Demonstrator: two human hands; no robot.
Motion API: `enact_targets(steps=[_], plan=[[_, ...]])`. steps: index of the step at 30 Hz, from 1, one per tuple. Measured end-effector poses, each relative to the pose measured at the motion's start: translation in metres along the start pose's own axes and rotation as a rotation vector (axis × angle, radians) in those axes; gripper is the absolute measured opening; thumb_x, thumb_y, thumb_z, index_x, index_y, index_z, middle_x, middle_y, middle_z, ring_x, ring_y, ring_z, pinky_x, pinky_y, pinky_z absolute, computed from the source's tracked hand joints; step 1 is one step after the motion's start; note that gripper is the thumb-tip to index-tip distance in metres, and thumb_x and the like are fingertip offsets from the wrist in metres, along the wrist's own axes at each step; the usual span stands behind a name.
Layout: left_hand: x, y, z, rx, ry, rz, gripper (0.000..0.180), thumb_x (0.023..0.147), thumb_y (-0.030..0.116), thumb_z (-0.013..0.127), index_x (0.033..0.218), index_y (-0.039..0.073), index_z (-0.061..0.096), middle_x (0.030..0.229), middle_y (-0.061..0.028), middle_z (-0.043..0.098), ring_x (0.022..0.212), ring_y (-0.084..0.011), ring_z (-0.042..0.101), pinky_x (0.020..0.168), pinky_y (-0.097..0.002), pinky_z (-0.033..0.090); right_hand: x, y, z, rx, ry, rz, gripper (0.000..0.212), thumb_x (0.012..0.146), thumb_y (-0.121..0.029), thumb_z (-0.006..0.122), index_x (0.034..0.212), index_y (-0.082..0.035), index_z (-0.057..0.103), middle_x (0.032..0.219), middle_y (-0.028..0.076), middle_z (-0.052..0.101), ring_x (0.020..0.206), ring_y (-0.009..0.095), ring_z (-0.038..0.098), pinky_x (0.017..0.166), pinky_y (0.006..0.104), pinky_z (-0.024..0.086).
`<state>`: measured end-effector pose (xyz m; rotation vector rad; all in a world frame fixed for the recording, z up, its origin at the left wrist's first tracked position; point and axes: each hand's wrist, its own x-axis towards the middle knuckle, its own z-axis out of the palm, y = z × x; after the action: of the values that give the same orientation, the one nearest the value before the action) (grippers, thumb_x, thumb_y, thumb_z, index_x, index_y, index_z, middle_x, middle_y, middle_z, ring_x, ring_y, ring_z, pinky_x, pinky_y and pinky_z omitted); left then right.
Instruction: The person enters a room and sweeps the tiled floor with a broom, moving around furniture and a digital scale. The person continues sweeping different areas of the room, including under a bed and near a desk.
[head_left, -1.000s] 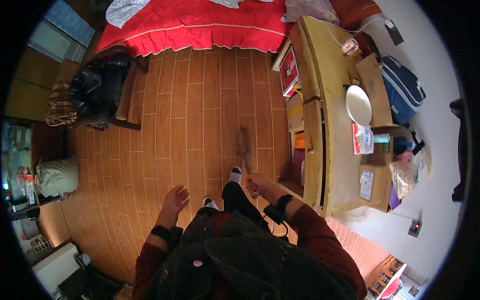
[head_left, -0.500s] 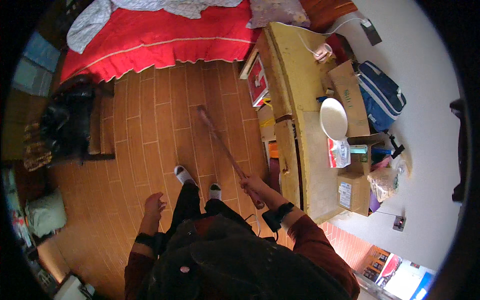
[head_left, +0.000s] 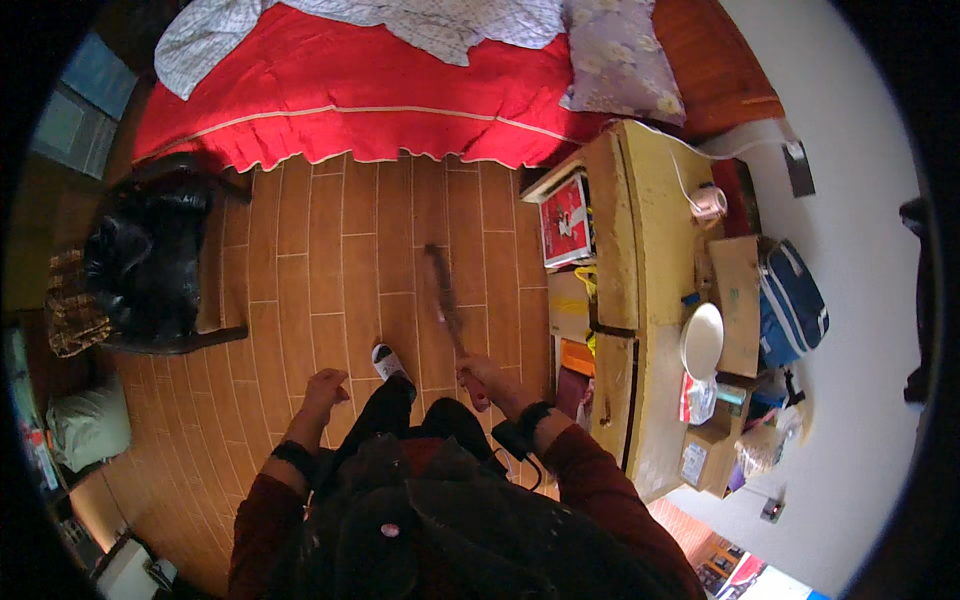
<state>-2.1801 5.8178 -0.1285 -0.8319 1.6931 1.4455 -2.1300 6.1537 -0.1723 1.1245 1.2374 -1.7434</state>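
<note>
My right hand (head_left: 488,380) is wrapped round the reddish handle of a long-handled brush (head_left: 442,295). Its dark bristled end points away from me over the floor, smeared by motion. In front of my body on the left, my left hand (head_left: 325,388) hangs empty, fingers loosely bent and a little apart. Below it and to its right, a foot in a light slipper (head_left: 388,362) stands on the tiles. The bed with its red cover (head_left: 340,135) lies beyond the brush, out of its reach.
A wooden cabinet (head_left: 660,300) stands close on my right, carrying a white bowl (head_left: 702,340), cardboard boxes (head_left: 735,300) and a blue bag (head_left: 793,305). Its open shelves face the floor. A black armchair (head_left: 150,255) is on the left. Brown tiled floor (head_left: 310,270) lies between them.
I have moved toward the bed's left side, so bed and cabinet shift in view. The brush has swung more upright and nearer my body. My left hand's fingers have curled in slightly.
</note>
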Motion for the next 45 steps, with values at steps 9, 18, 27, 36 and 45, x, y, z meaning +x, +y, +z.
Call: enact_targets(steps=[9,18,27,36,45], plan=[[0.045,0.057,-0.051,-0.270,0.082,-0.021,0.024,0.078,0.027,0.058,0.091,0.008,0.055,0.066,-0.0068,0.057,0.058,-0.0152,0.056,0.051,-0.0269,0.043,-0.002,-0.126,0.013,0.107,-0.182,-0.025,0.015,0.079,-0.017,0.054,0.091,-0.008,0.053,0.067,0.004,0.054,0.047,0.015,0.048,0.043,0.0260,0.041],[0.061,0.084,-0.032,-0.590,0.288,-0.147,0.020,0.079,0.024,0.057,0.090,0.008,0.055,0.065,-0.0049,0.056,0.058,-0.0145,0.056,0.051,-0.0264,0.044,0.111,-0.307,-0.048,-0.123,0.191,-0.107,0.023,0.083,-0.028,0.048,0.067,-0.012,0.046,0.051,0.000,0.041,0.038,0.014,0.039,0.033,0.0302,0.031],[0.061,0.111,0.029,-0.784,0.338,-0.181,0.018,0.081,0.025,0.057,0.084,0.007,0.055,0.062,-0.0048,0.057,0.056,-0.0149,0.056,0.051,-0.0266,0.044,0.167,-0.380,0.023,-0.505,-0.077,0.241,0.014,0.075,-0.019,0.050,0.064,-0.011,0.046,0.055,0.002,0.046,0.043,0.015,0.043,0.037,0.0296,0.034],[0.083,0.117,0.041,-0.979,0.384,-0.126,0.017,0.083,0.023,0.054,0.086,0.007,0.056,0.062,-0.0030,0.056,0.054,-0.0123,0.054,0.049,-0.0240,0.043,0.167,-0.362,0.128,-0.302,-0.598,0.798,0.010,0.079,-0.016,0.048,0.076,-0.010,0.041,0.055,0.001,0.043,0.044,0.012,0.044,0.040,0.0265,0.037],[0.123,0.087,0.053,-1.178,0.378,-0.091,0.018,0.083,0.022,0.053,0.088,0.006,0.058,0.061,-0.0030,0.055,0.053,-0.0123,0.053,0.048,-0.0243,0.041,0.095,-0.415,0.078,-0.431,-0.266,0.420,0.019,0.082,-0.021,0.049,0.067,-0.009,0.047,0.053,0.001,0.046,0.041,0.013,0.044,0.037,0.0266,0.036]])
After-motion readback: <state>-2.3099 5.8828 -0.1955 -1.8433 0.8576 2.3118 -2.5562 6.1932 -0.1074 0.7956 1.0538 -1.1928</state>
